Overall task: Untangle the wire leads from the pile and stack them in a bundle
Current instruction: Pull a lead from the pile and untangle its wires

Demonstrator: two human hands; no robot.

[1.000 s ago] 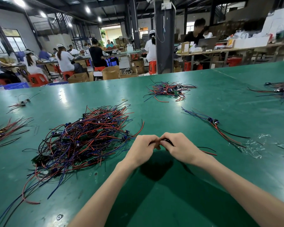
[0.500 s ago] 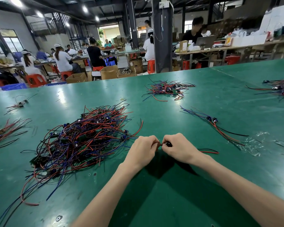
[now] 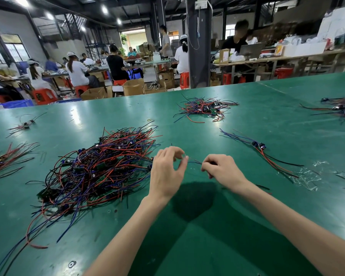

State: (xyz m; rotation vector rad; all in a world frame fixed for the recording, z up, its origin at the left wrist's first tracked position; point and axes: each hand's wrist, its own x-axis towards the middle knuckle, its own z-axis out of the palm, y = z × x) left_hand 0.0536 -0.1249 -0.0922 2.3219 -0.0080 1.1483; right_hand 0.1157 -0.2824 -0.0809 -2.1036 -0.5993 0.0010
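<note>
Both hands hang just above the green worktop (image 3: pixel 287 126), forearms reaching in from the lower edge and angling toward each other. The left hand (image 3: pixel 167 172) shows its back to the camera. Its thumb and forefinger curl into a ring whose tips meet on one end of a thin dark-blue wire lead (image 3: pixel 194 161), and the other fingers arch loosely above. Motion blur softens those fingertips, so the exact hold is hard to read. The right hand (image 3: pixel 221 170) is narrowly closed, knuckles up, with its fingers folded in and pinching the other end of the lead. The short stretch of lead runs between the two hands, clear of the surface.

Just left of the left hand lies the big tangled pile of red, blue and black wire leads with small green boards (image 3: pixel 100 168). To the right, well apart from the hands, lies a slim laid-out bundle of blue, red and black leads with small dark parts (image 3: pixel 261 150), its tails running toward crumpled clear plastic film (image 3: pixel 307 174). A smaller tangle of red and blue wires (image 3: pixel 205 108) sits farther back.
</note>
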